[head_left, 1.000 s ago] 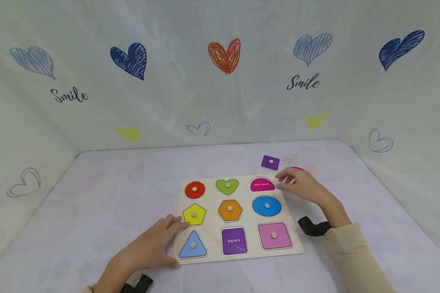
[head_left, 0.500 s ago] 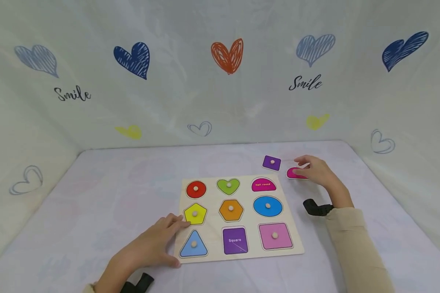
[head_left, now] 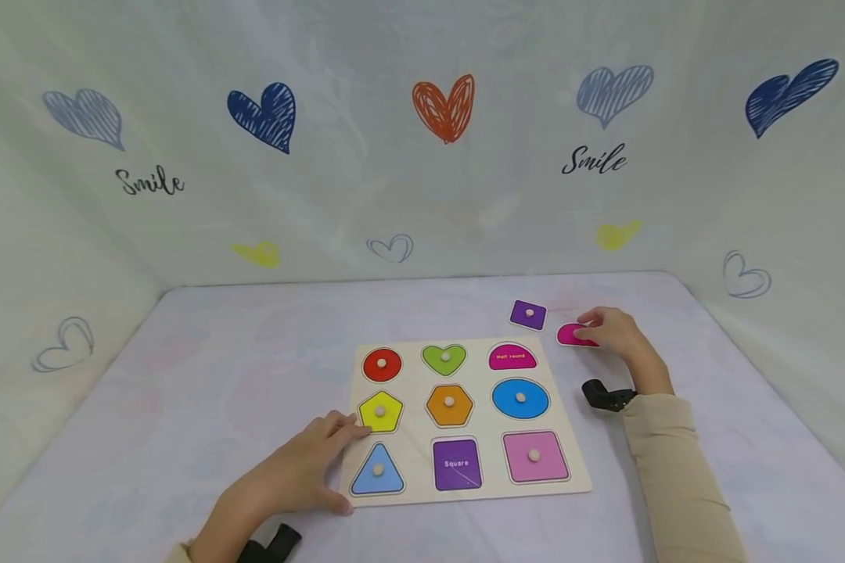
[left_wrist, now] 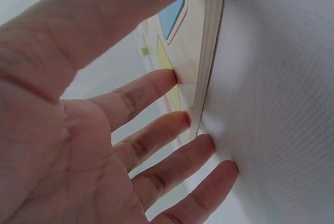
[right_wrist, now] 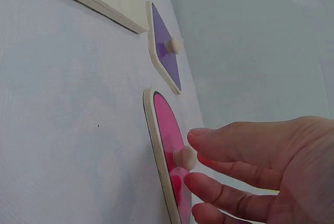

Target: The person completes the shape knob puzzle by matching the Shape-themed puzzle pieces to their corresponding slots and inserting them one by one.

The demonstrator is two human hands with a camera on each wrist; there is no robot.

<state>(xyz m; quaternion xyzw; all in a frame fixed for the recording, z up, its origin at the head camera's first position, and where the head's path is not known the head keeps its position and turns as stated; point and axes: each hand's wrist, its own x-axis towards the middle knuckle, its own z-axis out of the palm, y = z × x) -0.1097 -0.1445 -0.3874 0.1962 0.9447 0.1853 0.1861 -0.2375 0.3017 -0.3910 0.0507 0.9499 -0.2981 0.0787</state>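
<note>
A wooden knob puzzle board (head_left: pixel 408 438) lies on the table. My left hand (head_left: pixel 299 469) rests at its left edge, fingers spread; in the left wrist view the index fingertip (left_wrist: pixel 169 78) touches the board by the yellow pentagon (head_left: pixel 380 412), and other fingertips reach the cloth. Right of the board, my right hand (head_left: pixel 618 335) has thumb and fingers around the wooden knob (right_wrist: pixel 185 157) of a pink half-round puzzle piece (head_left: pixel 569 336), which lies on the table. A purple square puzzle piece (head_left: pixel 529 315) lies behind the board. Printed recesses show for "Half round" (head_left: pixel 512 358) and "Square" (head_left: pixel 457 465).
Other pieces sit in the board, among them a red circle (head_left: pixel 382 364), a green heart (head_left: pixel 444 359), a blue oval (head_left: pixel 520 399) and a pink rectangle (head_left: pixel 536 457). A white cloth (head_left: pixel 218 391) covers the table. Behind it hangs a curtain (head_left: pixel 366 188) with printed hearts.
My right hand has moved right from the board's upper right corner to the half-round piece and come down around its knob. My left hand has stayed on the board's edge.
</note>
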